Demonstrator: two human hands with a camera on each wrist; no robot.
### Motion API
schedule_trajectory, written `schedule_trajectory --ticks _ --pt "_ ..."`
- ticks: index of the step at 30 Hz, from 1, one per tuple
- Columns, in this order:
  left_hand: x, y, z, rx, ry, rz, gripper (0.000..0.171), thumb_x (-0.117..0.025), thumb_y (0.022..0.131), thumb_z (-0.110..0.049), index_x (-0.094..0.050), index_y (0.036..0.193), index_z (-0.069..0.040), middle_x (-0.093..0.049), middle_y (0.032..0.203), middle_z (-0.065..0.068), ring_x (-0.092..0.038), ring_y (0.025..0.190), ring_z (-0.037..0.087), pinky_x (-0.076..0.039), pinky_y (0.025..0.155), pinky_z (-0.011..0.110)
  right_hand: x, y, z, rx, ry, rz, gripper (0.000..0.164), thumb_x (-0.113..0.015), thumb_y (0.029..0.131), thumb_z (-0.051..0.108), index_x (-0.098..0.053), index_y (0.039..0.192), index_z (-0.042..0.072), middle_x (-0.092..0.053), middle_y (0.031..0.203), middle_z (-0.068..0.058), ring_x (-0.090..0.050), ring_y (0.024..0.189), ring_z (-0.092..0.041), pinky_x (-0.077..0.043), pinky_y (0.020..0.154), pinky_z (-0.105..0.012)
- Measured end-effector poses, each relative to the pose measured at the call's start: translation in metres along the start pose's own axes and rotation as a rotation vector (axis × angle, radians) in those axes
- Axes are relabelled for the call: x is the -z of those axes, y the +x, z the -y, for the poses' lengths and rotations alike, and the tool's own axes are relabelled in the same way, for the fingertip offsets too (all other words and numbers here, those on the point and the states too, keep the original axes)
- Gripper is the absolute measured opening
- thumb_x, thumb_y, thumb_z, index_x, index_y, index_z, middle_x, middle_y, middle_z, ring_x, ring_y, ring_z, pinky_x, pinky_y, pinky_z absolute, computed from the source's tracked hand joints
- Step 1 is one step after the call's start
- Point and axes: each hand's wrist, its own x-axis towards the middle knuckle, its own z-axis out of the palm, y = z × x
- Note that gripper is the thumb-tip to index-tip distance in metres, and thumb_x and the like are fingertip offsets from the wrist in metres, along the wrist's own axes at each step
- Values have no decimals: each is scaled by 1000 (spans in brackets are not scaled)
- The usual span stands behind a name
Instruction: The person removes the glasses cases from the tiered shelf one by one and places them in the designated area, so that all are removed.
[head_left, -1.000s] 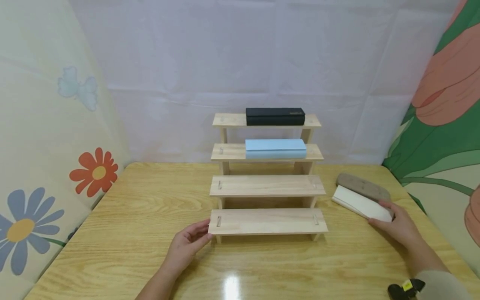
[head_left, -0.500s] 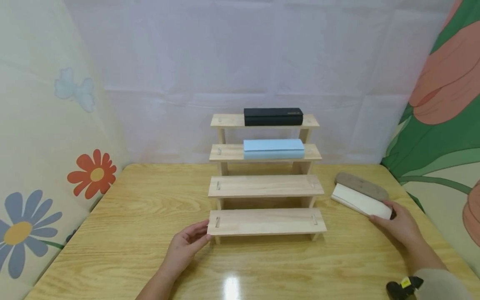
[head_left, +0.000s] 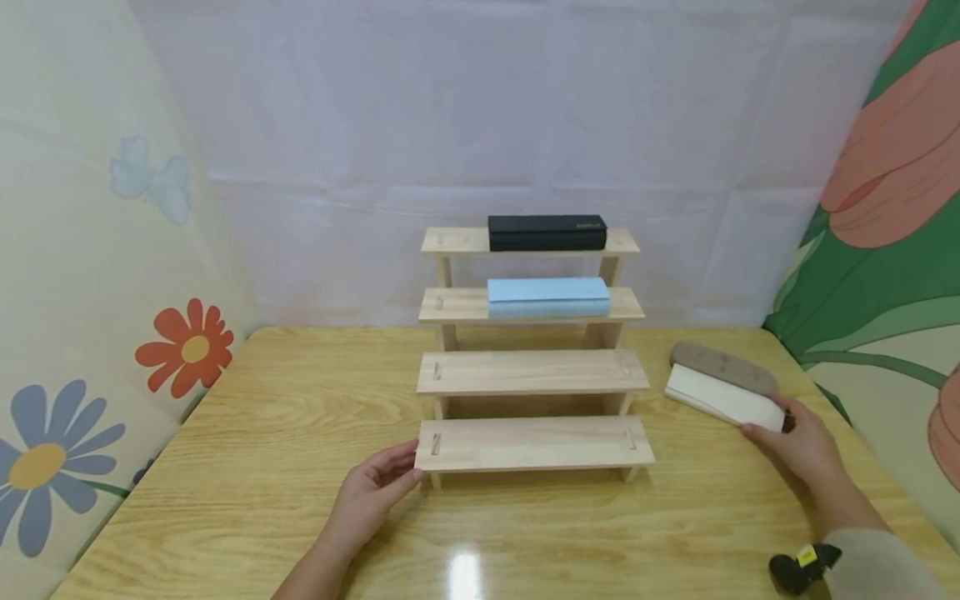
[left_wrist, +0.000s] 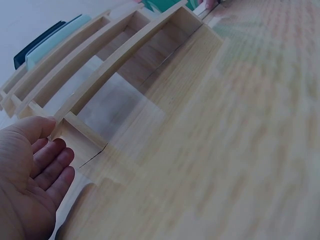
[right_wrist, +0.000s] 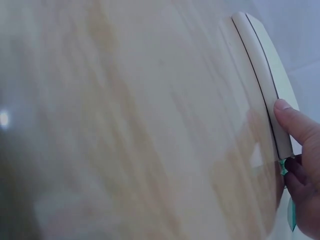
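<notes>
At its near right end, my right hand (head_left: 802,442) grips a white glasses case (head_left: 723,396), with the thumb on its front side. In the right wrist view this thumb (right_wrist: 292,117) presses the side of the white case (right_wrist: 260,70), close over the tabletop. My left hand (head_left: 378,492) holds the left end of the lowest shelf of a four-tier wooden stand (head_left: 532,446). The left wrist view has the thumb (left_wrist: 37,127) at the shelf's corner, fingers curled below. A black glasses case (head_left: 547,234) lies on the top shelf, a light blue one (head_left: 549,298) on the shelf beneath.
A taupe glasses case (head_left: 723,368) lies on the table right behind the white one. The wood-grain table (head_left: 322,392) backs onto a white cloth (head_left: 375,150). Flower-patterned panels (head_left: 67,267) stand at both sides.
The white glasses case has shifted slightly away from me, along with my right hand, and the taupe case has shifted back a little too. My left hand stays at the stand.
</notes>
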Motion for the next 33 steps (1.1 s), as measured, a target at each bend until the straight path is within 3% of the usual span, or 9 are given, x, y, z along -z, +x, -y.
schedule_trajectory --ticks 17,33 --pt "0 0 1 7 -12 4 41 -70 88 -4 -60 127 5 -68 117 23 -65 94 3 -55 81 17 1 8 5 -153 67 -8 90 -57 96 48 -17 149 -12 -27 148 -41 -29 135 -55 -29 111 -64" --pt "1 0 2 4 -21 7 41 -70 88 -3 -60 127 6 -67 117 24 -65 93 4 -55 81 17 1 10 6 -100 87 -20 90 -56 96 45 -15 148 -15 -28 144 -44 -32 131 -56 -31 108 -65"
